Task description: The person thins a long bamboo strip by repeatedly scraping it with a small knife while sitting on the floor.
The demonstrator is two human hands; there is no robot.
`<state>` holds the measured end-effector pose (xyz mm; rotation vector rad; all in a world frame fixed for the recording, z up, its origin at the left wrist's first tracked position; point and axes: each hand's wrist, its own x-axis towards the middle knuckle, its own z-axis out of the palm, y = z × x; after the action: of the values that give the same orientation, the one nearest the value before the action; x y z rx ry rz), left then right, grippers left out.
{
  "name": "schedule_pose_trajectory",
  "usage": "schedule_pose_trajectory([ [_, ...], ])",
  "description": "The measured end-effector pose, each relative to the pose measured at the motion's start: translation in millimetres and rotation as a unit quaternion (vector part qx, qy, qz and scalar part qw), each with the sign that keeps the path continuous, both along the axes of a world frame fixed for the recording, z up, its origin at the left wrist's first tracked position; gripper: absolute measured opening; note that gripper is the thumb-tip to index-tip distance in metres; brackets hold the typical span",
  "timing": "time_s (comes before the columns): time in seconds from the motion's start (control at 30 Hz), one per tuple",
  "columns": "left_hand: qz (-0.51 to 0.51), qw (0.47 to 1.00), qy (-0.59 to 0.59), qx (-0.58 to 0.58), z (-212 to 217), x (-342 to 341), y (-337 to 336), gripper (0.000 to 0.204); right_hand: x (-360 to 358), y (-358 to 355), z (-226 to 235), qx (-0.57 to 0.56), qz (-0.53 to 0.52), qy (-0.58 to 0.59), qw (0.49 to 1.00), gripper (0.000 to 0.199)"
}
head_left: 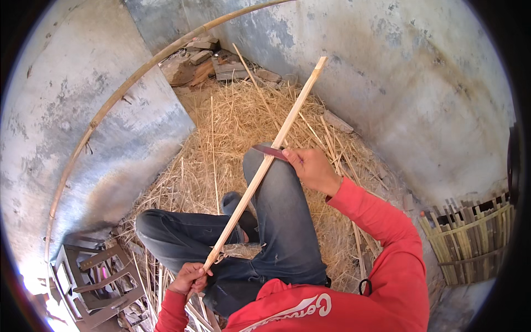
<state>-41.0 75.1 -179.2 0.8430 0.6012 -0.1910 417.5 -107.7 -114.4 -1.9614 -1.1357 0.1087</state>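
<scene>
A long, pale split bamboo strip (294,112) lies aslant across my raised right knee. My left hand (191,278) is closed round its lower end, near my lap. In my right hand (314,169) is a knife, gripped at the handle, which my fingers mostly hide. The dark knife blade (267,150) lies crosswise over the strip, touching or nearly touching it just above the knee. Beyond the knee, the strip's far end sticks up over a heap of thin shavings (243,119).
A curved bamboo pole (113,99) leans along the left wall. Bricks and rubble (196,58) lie in the far corner. A slatted bamboo basket (470,238) stands at right, a broken wooden frame (99,276) at lower left. Loose strips (214,149) lie among the shavings.
</scene>
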Motion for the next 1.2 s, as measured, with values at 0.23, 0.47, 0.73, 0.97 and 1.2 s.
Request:
schedule_pose_trajectory([
  [0.23, -0.005, 0.999, 0.006, 0.047, 21.9, 23.8, -11.0, 0.031, 136.0, 7.4, 32.0, 0.068, -0.245, -0.061, 0.965, 0.064],
  [0.47, -0.007, 1.0, -0.017, -0.003, 21.6, 61.0, -27.8, 0.026, 30.3, 12.1, 2.7, -0.034, -0.094, -0.022, 0.995, 0.062],
  [0.73, 0.019, 0.997, -0.063, -0.04, 40.3, 126.0, -47.4, 0.027, -53.4, -13.6, 3.1, -0.074, -0.035, 0.0, 0.997, 0.055],
  [0.97, 0.053, 0.986, -0.079, -0.135, 47.0, 160.7, -51.9, 0.027, -67.6, -29.0, 9.1, -0.091, 0.033, 0.039, 0.995, 0.058],
  [1.2, -0.009, 0.943, -0.067, -0.325, 22.9, 104.1, -37.9, 0.032, 15.7, -9.1, 14.1, -0.019, -0.094, 0.053, 0.994, 0.06],
])
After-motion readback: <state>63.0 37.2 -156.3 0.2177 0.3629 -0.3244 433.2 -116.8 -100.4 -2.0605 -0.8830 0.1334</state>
